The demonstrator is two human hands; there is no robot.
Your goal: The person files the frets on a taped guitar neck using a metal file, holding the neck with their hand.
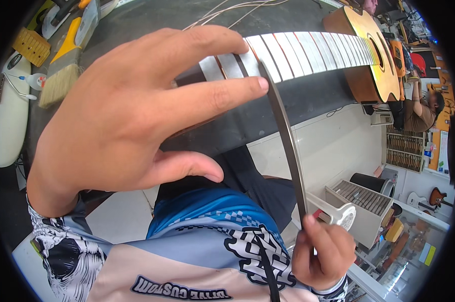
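An acoustic guitar (381, 83) lies on the dark desk (313, 108), its body at the far right and its neck (313, 53) running leftward beneath the left hand. The body has a glossy yellow-tan top, a browner side and a dark round sound hole. Silvery panels cover the neck, split by thin crosswise lines, several of them reddish brown.

A long, flat, dark metal bar (287, 138) slants down from the neck's near edge, its upper end touching there. The right hand (325, 251) has its fingers clamped on the bar's lower end. The left hand (131, 108) has its fingers spread apart: one fingertip rests on the neck, another at the bar's upper end, and the thumb stands clear.

Farther left lies a wide brush (61, 80) with pale bristles and a yellow handle; thin wires (222, 12) lie beyond the neck. In the background at right sits a person (418, 113) in brown.
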